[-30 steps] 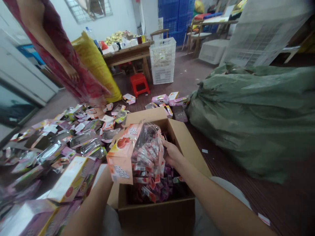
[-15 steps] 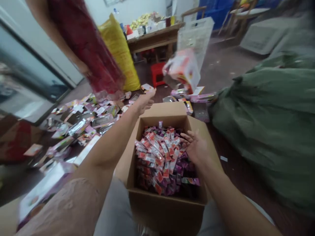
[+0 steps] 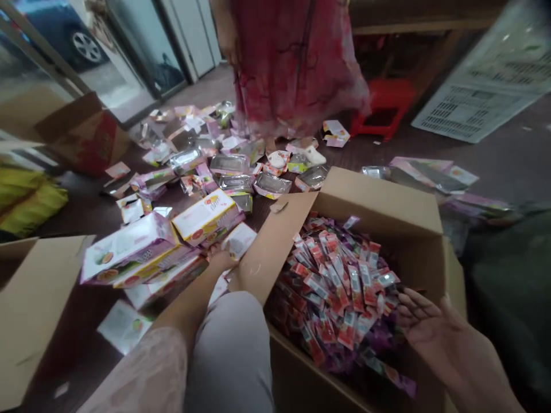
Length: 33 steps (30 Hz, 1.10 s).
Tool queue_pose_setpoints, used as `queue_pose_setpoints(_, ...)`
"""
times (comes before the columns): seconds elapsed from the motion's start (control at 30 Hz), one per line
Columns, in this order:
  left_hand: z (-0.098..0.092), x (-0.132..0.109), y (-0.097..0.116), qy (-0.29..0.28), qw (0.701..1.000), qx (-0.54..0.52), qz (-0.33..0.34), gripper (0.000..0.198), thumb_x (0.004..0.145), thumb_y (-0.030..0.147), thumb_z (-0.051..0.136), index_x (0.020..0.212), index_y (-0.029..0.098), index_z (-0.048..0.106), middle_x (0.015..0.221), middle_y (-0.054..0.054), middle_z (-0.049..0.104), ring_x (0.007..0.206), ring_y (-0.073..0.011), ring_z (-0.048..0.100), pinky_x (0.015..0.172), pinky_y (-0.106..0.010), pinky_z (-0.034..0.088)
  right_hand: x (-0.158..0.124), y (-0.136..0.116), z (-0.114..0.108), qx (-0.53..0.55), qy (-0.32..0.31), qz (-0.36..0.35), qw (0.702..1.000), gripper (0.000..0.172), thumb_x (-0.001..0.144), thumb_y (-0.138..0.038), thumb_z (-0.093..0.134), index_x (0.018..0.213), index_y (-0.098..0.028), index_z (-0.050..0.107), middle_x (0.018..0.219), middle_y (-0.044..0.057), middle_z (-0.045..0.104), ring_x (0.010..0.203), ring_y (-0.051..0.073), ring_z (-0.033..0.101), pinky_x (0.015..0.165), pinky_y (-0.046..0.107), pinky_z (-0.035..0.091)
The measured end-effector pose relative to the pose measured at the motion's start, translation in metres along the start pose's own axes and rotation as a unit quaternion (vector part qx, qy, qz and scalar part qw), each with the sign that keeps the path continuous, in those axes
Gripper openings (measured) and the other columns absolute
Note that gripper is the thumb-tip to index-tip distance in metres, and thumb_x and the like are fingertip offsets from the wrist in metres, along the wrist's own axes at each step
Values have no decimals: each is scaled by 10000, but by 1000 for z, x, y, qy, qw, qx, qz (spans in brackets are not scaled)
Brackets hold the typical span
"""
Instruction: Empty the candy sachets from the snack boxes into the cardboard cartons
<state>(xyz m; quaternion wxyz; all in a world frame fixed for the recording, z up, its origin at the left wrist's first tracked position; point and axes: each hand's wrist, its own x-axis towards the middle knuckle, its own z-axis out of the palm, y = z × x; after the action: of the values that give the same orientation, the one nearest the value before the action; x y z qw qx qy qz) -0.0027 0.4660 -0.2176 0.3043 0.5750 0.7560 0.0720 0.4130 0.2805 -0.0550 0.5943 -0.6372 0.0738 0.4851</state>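
Observation:
A large cardboard box (image 3: 379, 195) stands open by my knee, heaped with small stick sachets (image 3: 340, 275) in red, white and purple wrappers. My right hand (image 3: 443, 332) is open at its right side, palm up, fingers apart, fingertips close to the sachets. Left of the box, my left hand (image 3: 220, 261) reaches down to the end of a stack of printed cartons (image 3: 142, 246), white on top with fruit pictures on their sides. It seems to touch the cartons. Its fingers are partly hidden and blurred, so its grip is unclear.
Torn cartons and clear plastic trays (image 3: 230, 164) litter the floor ahead. A person in a red dress (image 3: 297, 63) stands behind them, near a red stool (image 3: 383, 109) and white crate (image 3: 482, 92). Another cardboard box (image 3: 47, 310) is at left, a dark green sack (image 3: 512, 287) at right.
The view has turned left and down. My left hand has dropped from outstretched over the box to the carton stack. The torn carton that was in mid-air is gone from there. My right hand stays open.

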Motion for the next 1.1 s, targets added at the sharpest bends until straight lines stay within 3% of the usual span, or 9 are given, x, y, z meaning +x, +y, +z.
queue_pose_setpoints(0.07,18,7,-11,-2,1000,-5,1,776,521,238,849,1257,109,638,1521,-315,361,1430,-594,167,1147,-662,40,-2,1,8,7,47,41,998,451,988,-367,370,768,-185,720,861,119,639,669,146,608,519,222,560)
queue_pose_setpoints(0.13,26,11,-19,-5,1000,20,12,834,547,266,832,1342,151,609,1514,-293,368,1412,-579,203,1137,-666,79,-4,3,15,12,81,74,994,447,989,-362,371,770,-182,716,863,107,644,655,136,605,497,208,550)
queue_pose_setpoints(0.3,6,-14,-35,-8,984,172,39,784,695,375,729,1435,174,565,1320,-287,502,1255,-541,402,1035,-625,274,-2,9,23,-8,81,97,992,447,993,-368,382,763,-166,707,818,88,643,620,131,603,494,209,552)
queue_pose_setpoints(0.5,-63,-94,-53,-7,955,296,-12,797,759,606,638,1448,213,566,1221,-274,579,1196,-507,481,967,-579,359,-13,18,24,-33,-11,62,997,401,988,-318,413,774,-156,711,785,87,649,622,127,603,525,198,532)
queue_pose_setpoints(0.63,-134,-132,-45,80,961,262,-38,721,749,532,667,1390,205,626,1109,-198,657,1135,-444,554,922,-500,432,-22,24,22,-58,-73,32,995,293,925,-336,519,787,-154,704,756,86,662,608,132,595,528,205,505)
queue_pose_setpoints(0.77,-192,-146,14,121,993,3,10,770,670,492,738,1379,214,627,819,-29,694,907,-323,638,791,-378,493,-34,32,27,-177,-98,-189,961,297,756,-490,710,803,-197,713,754,64,684,674,191,615,673,316,543)
queue_pose_setpoints(0.87,-201,-154,89,74,977,-178,89,783,582,411,799,1328,210,670,728,14,689,736,-256,626,663,-320,491,-58,37,33,-252,-120,-443,852,265,771,-484,699,873,-244,750,911,75,734,886,261,661,913,432,519)
queue_pose_setpoints(1.0,-157,-177,187,-52,954,-168,243,697,492,290,819,1181,208,763,787,26,715,745,-243,625,633,-289,481,-94,38,34,-297,-240,-590,712,241,860,-375,681,1086,-324,749,1210,76,717,1175,303,624,1084,461,445)
queue_pose_setpoints(1.1,-107,-193,227,-135,920,-130,345,629,478,231,804,1107,235,792,831,51,726,863,-268,640,736,-305,514,-101,34,27,-376,-253,-592,666,306,848,-378,720,1152,-340,713,1263,77,688,1212,354,591,1101,521,408)
